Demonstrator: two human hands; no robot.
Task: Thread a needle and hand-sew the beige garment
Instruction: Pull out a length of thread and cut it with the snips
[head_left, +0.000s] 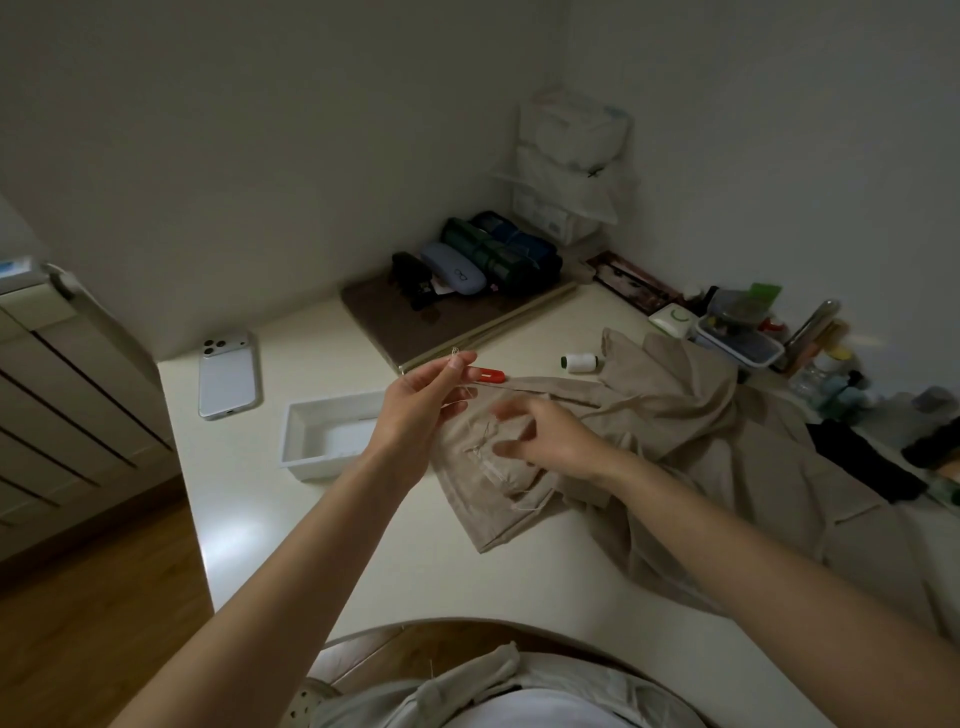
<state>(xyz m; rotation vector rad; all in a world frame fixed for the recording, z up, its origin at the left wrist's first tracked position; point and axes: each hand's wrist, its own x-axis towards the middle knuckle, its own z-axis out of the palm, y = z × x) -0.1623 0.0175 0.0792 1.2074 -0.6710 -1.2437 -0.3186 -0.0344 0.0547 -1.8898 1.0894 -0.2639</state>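
where white walls (260, 156) corner, a garment (701, 415) drapes the table (415, 571).

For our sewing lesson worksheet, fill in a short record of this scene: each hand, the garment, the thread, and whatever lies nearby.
left hand: raised, pinches what looks like a needle
right hand: blurred, over beige garment; grip unclear
thread spool: white, on table, beside garment
red tool: on table, just beyond left hand's fingers
white tray: left of garment
phone: face down, far left
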